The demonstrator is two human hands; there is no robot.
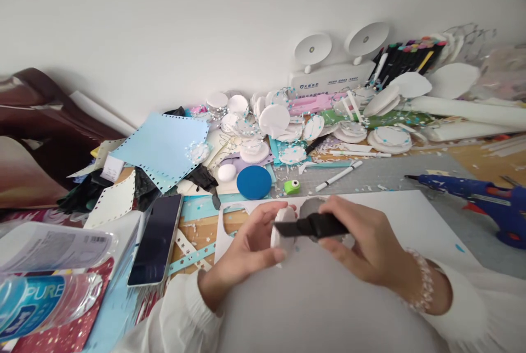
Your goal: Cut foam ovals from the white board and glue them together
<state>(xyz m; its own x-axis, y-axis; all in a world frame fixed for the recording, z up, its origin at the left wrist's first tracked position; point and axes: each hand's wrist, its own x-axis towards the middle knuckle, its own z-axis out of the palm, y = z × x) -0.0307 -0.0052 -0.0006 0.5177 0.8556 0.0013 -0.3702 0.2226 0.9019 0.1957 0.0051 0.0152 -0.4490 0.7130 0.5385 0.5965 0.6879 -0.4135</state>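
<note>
My left hand [250, 246] pinches 1 white foam disc [282, 229], thumb below and fingers above. My right hand [365, 243] pinches 1 black tool [312, 226] laid across it, near the worktop's [485, 161] near edge. Beneath lies 1 white sheet [411, 213] on 1 grey cutting mat [390, 175]. 1 blue glue gun [489, 199] lies by the right edge and 1 phone [156, 240] toward the left. Mid-worktop are 1 blue disc [253, 182], 1 green punch [292, 186] and 2 white pens [339, 176]. Heaped white discs [386, 136] crowd the far edge against the white wall [205, 13].

Disc [285, 215] between phone [156, 239] and glue gun [485, 194]
</note>
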